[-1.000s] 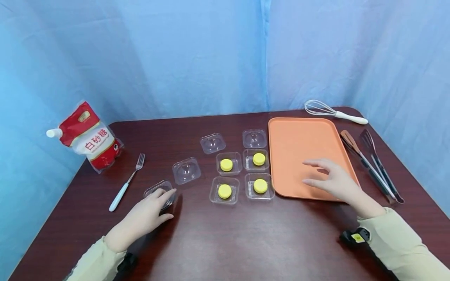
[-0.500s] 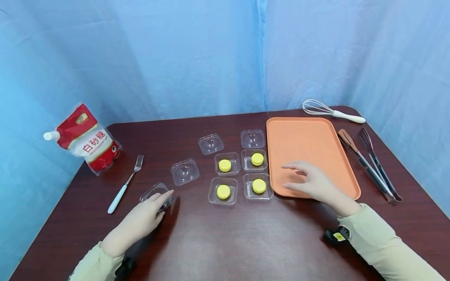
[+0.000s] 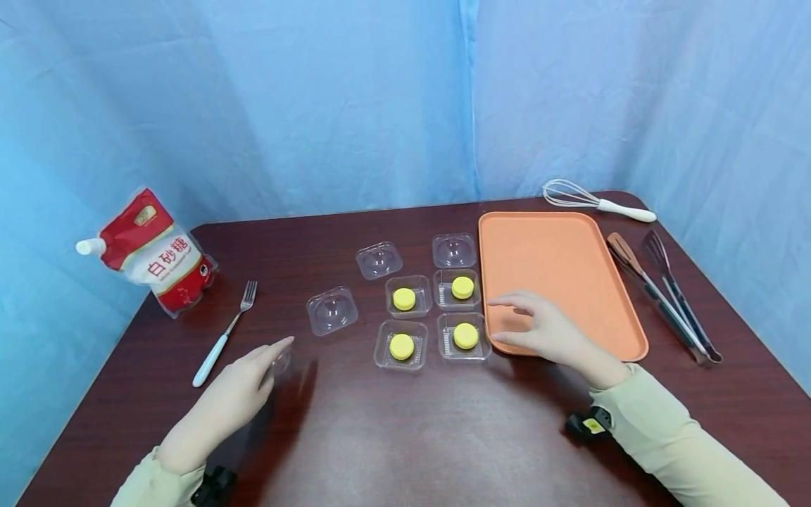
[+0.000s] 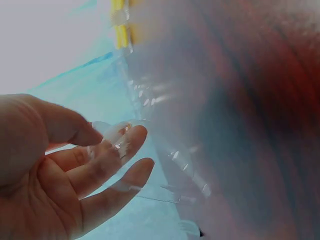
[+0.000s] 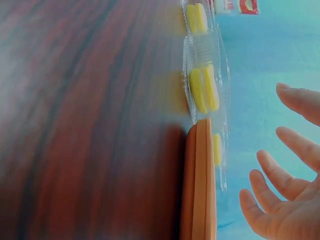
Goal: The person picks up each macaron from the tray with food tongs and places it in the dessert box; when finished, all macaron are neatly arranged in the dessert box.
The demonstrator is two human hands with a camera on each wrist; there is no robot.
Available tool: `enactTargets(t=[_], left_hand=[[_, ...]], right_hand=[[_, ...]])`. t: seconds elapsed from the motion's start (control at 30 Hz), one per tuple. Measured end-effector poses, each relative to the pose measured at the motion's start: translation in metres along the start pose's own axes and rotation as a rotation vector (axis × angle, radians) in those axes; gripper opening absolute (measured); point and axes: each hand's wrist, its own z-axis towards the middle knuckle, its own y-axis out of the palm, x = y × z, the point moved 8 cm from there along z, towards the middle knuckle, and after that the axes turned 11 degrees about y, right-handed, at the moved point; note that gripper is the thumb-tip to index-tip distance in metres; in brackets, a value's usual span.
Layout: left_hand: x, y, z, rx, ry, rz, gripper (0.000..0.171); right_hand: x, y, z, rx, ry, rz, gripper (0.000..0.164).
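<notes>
Clear plastic shows near left: a lid (image 3: 281, 362), pinched between thumb and fingers of the left hand (image 3: 234, 391). Rightward, the right hand (image 3: 545, 331), fingers spread and holding nothing, hovers over the orange tray's (image 3: 551, 246) near left corner. Four yellow macarons (image 3: 401, 346) fill four square boxes (image 3: 420, 345) mid-counter (image 3: 380, 436); filling looks done, covering not yet begun. Three more lids (image 3: 454, 251) lie left and far.

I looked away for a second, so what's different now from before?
The left hand moved left and a little back, taking a clear lid along, pinched between thumb and fingers. The right hand moved left over the orange tray, toward the boxes, holding nothing. The other three lids, the four yellow cookies in their boxes and the fork stayed put.
</notes>
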Motion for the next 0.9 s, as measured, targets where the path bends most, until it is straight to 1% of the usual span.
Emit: enactTargets(t=[0.17, 0.27, 0.4, 0.53, 0.73, 0.8, 0.9], left_hand=[[-0.003, -0.011, -0.001, 0.024, -0.029, -0.001, 0.050], [-0.002, -0.017, -0.001, 0.061, -0.016, -0.008, 0.048], [-0.001, -0.024, 0.001, 0.120, 0.001, -0.042, 0.045], [-0.001, -0.027, 0.004, 0.177, 0.008, -0.096, 0.047], [0.003, -0.029, 0.009, 0.270, 0.029, -0.201, 0.051], [0.004, -0.029, 0.012, 0.293, 0.026, -0.250, 0.051], [0.006, -0.028, 0.017, 0.318, 0.019, -0.347, 0.050]], right_hand=[[-0.007, 0.005, 0.003, 0.003, -0.008, 0.006, 0.047], [-0.010, 0.008, 0.005, 0.005, -0.006, 0.006, 0.046], [-0.016, 0.011, 0.007, -0.001, -0.024, 0.018, 0.046], [-0.023, 0.015, 0.007, 0.002, -0.054, 0.024, 0.046], [-0.033, 0.022, 0.010, 0.006, -0.083, 0.018, 0.051], [-0.036, 0.024, 0.010, 0.010, -0.095, 0.015, 0.053], [-0.043, 0.026, 0.009, 0.029, -0.129, 0.001, 0.056]])
